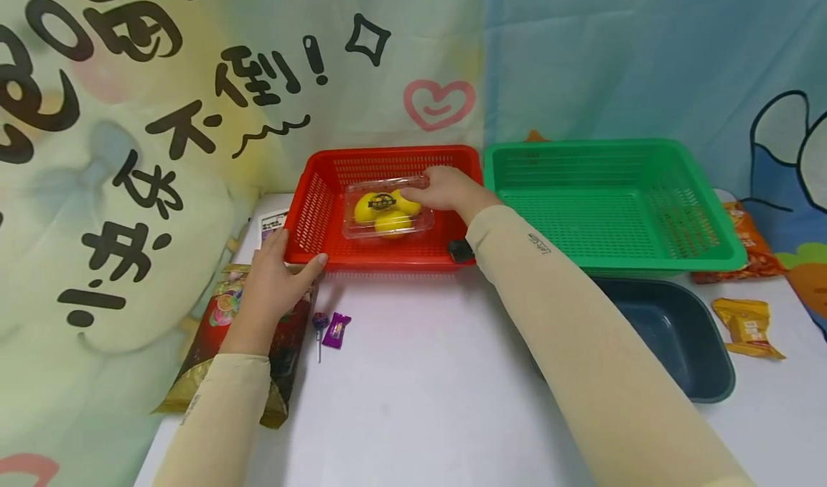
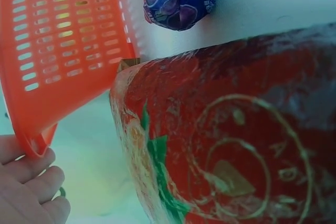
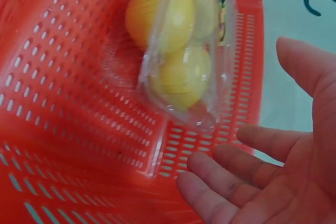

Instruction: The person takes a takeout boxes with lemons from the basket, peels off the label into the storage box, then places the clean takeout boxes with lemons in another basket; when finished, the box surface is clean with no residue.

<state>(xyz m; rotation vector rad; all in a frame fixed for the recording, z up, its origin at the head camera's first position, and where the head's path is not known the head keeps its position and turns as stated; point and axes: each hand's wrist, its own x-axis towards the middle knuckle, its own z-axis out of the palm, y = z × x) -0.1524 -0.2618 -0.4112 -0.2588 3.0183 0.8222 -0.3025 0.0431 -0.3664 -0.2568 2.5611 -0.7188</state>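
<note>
A clear plastic box of yellow fruit (image 1: 391,224) with a dark label lies inside the red basket (image 1: 381,263). My right hand (image 1: 446,187) reaches over the box's far right corner in the head view. In the right wrist view its fingers (image 3: 231,169) are spread and apart from the box. With my left hand (image 1: 274,275) I hold the basket's front left corner. The left wrist view shows those fingers (image 2: 39,177) bent at the rim. Beneath the left hand and forearm lies a red and gold snack bag (image 1: 220,322).
A green basket (image 1: 659,263) stands right of the red one. The right forearm partly covers a dark blue bin (image 1: 672,329). Right of it lie a yellow packet (image 1: 749,325) and an orange bag (image 1: 749,246). A lollipop (image 1: 320,321) and a purple candy (image 1: 337,330) lie in front.
</note>
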